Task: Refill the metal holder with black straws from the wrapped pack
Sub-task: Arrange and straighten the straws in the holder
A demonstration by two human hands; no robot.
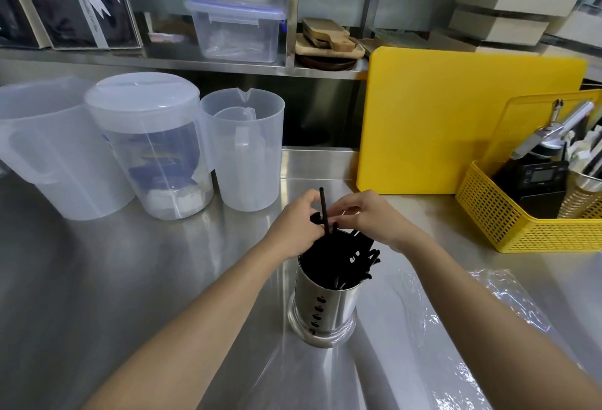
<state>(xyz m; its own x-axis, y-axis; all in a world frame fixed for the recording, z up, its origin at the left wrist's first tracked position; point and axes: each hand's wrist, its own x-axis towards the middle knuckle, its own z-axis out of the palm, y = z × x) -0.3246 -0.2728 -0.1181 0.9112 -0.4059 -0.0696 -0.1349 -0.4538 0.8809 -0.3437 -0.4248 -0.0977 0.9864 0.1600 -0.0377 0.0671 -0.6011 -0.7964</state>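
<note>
Black straws (pixel 342 263) fill the metal holder (pixel 325 305) directly beneath your hands. Your left hand (pixel 293 230) cups the bundle; your right hand (pixel 365 217) pinches one raised straw (pixel 323 207). Lower it vertically, keeping the bundle gathered.

Both hands meet ahead, left (pixel 294 227) and right (pixel 365 214) fingers curled, pinching; forearms extended.
</note>
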